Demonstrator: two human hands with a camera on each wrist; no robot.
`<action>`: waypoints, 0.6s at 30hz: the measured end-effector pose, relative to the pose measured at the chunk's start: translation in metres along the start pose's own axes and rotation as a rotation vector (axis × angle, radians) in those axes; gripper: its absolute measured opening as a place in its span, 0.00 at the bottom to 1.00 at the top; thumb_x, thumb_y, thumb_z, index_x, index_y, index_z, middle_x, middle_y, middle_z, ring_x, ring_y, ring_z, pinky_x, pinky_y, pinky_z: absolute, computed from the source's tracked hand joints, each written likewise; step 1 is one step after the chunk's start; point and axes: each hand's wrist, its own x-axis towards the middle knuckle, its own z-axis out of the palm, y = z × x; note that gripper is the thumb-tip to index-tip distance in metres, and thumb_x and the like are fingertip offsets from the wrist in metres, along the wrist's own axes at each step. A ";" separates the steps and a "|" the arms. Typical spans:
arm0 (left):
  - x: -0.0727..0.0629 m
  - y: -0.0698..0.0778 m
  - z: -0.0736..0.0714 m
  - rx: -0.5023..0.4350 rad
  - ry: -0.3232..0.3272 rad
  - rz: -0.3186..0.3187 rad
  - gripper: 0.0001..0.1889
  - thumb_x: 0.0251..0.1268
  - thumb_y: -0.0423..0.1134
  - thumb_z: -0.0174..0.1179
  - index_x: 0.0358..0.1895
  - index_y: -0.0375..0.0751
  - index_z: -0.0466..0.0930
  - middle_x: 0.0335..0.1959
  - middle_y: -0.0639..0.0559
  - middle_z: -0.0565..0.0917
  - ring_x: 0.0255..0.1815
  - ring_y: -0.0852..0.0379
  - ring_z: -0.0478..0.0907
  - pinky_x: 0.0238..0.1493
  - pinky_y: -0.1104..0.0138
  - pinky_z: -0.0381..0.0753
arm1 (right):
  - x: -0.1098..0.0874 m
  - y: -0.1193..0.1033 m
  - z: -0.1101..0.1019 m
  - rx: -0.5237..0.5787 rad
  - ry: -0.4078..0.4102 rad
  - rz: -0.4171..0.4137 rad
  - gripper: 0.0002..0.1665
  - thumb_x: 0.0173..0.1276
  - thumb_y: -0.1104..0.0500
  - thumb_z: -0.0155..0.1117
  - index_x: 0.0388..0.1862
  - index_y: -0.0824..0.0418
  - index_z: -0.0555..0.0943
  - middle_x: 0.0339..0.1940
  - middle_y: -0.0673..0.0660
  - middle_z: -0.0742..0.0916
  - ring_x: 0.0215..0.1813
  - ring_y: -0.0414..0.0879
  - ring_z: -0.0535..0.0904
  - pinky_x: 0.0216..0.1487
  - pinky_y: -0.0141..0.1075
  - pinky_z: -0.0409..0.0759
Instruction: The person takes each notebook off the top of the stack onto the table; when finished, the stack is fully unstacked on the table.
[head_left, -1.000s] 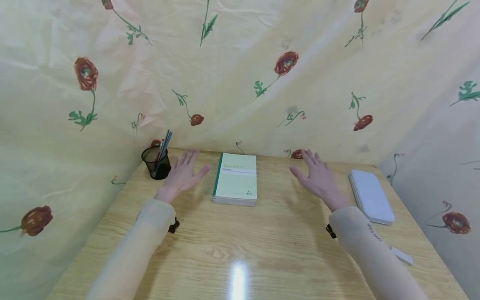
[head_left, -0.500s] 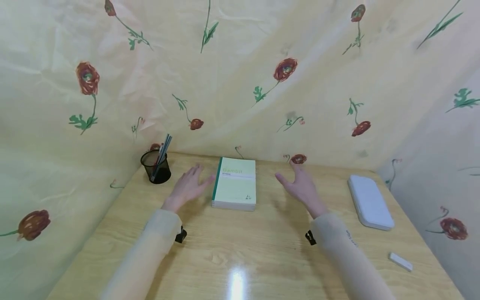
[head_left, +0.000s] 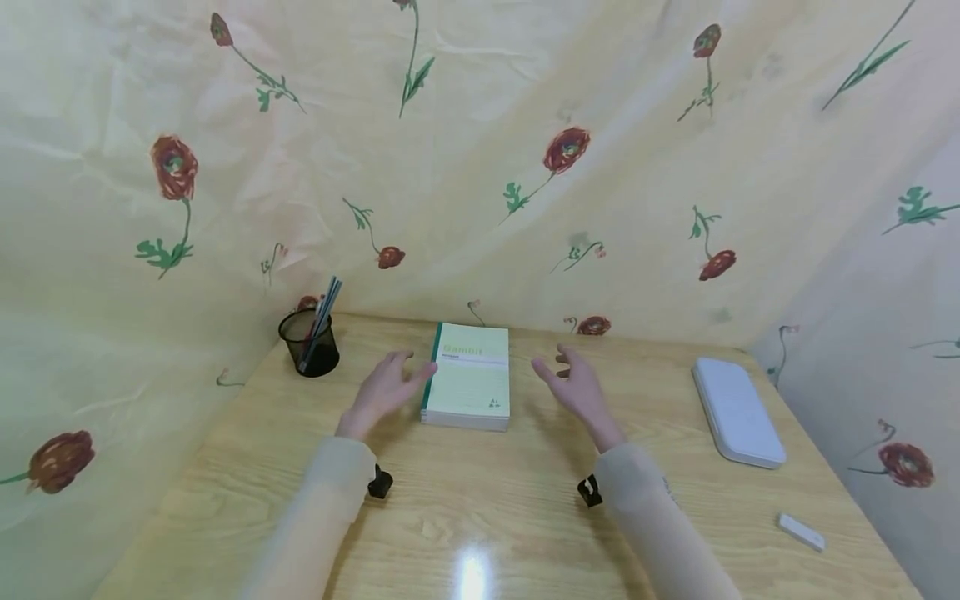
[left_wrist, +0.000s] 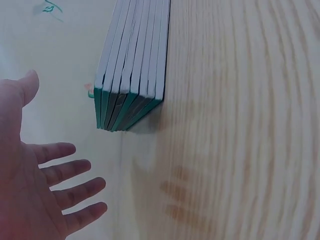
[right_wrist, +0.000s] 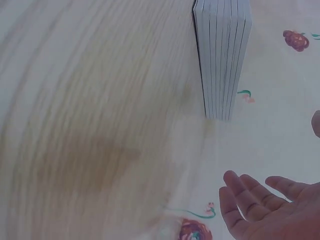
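A stack of several notebooks (head_left: 472, 375) with pale green covers and dark green spines lies near the back of the table. Just left of it is my left hand (head_left: 385, 390), fingers apart and relaxed, its thumb overlapping the stack's left edge in the head view. My right hand (head_left: 573, 387) hovers a short gap to the right of the stack, palm facing it, holding nothing. In the left wrist view the stacked spines (left_wrist: 125, 107) show beyond the spread fingers. The right wrist view shows the white page edges (right_wrist: 220, 65) of the stack.
A black mesh pen holder (head_left: 318, 358) with pens stands at the back left. On the right lie a white rounded case (head_left: 738, 411) and a small white stick-like object (head_left: 800, 532). A flowered cloth (head_left: 480, 167) hangs behind the wooden table (head_left: 420, 533).
Both hands have moved inward toward the notebook stack, the right one farther, and their fingers are more bent. The head view has tilted up slightly. The stack stays in place.
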 end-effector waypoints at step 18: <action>0.001 -0.002 0.017 -0.253 0.014 -0.018 0.40 0.68 0.53 0.63 0.73 0.30 0.61 0.69 0.32 0.68 0.65 0.34 0.70 0.61 0.45 0.74 | -0.005 0.001 0.035 0.224 -0.049 0.132 0.46 0.71 0.42 0.63 0.76 0.68 0.59 0.67 0.72 0.73 0.55 0.64 0.80 0.49 0.46 0.84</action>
